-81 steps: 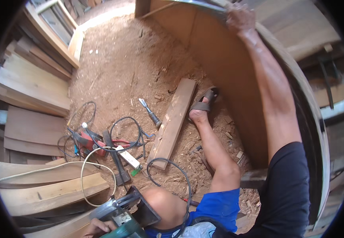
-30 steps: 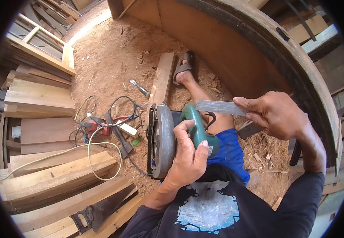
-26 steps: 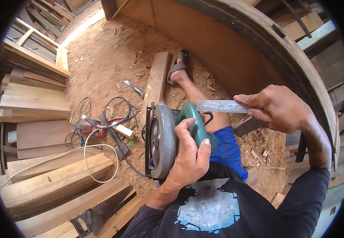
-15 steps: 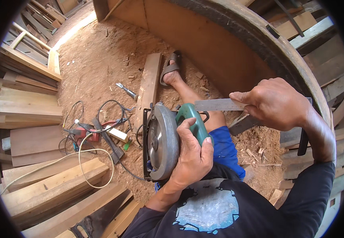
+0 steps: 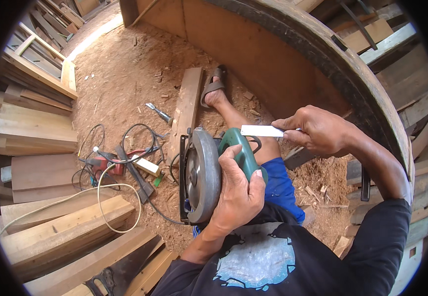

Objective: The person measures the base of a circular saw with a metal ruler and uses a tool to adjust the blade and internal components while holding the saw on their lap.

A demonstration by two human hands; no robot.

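Observation:
My left hand (image 5: 238,197) is wrapped round the green handle of a circular saw (image 5: 205,177). The saw stands tilted by my lap, its round grey guard and blade side facing left. In my right hand (image 5: 322,130) is a metal try square (image 5: 262,130), pinched along its blade between thumb and fingers. That blade shines white, and its free end is at the front of the saw's handle; whether they touch I cannot tell. Below my right wrist the square's dark stock (image 5: 366,185) sticks out; my hand hides the part between.
A wooden board (image 5: 187,101) and a chisel-like tool (image 5: 159,113) lie on the sawdust. Left are a red power tool (image 5: 106,164), tangled cords, a hammer (image 5: 137,177) and stacked timber (image 5: 66,232). A large curved wooden piece (image 5: 273,54) stands ahead and to the right.
My right hand has moved slightly left with the try square and turned it, so its blade now catches the light. The left hand and the saw have hardly moved.

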